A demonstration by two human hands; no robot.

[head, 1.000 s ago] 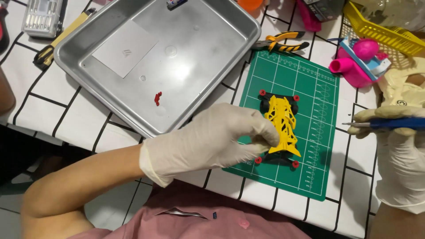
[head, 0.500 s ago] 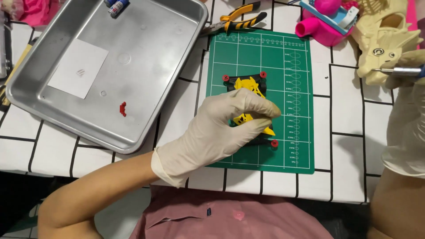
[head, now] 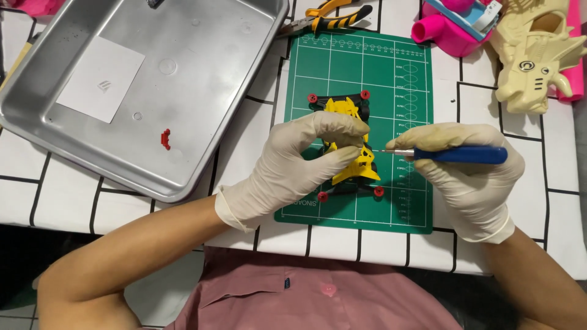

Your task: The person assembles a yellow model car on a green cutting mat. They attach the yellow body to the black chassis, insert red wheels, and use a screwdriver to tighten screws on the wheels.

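in the middle of the frame the left hand in a pale glove is curling around a small yellow toy car, with the thumb and fingers closing on its body and holding it steady. the car is sitting on a green cutting mat on the white surface with black lines. the right hand, also in a glove, is wrapping tight around a blue screwdriver. its thin metal tip is pointing left and is touching the side of the car, or is right next to it; it is too small to tell.

the car is looking mostly put together. its yellow shell is sitting on the black frame, and 4 little red rollers are showing at the corners. 1 small red part is lying alone in the big metal tray at the upper left, next to a white card. so the work seems to be only partly along, with the screwdriver just getting to the car now.

at the top of the frame, yellow and black pliers are lying by the mat. a pink thing and a cream toy shell are resting at the upper right.
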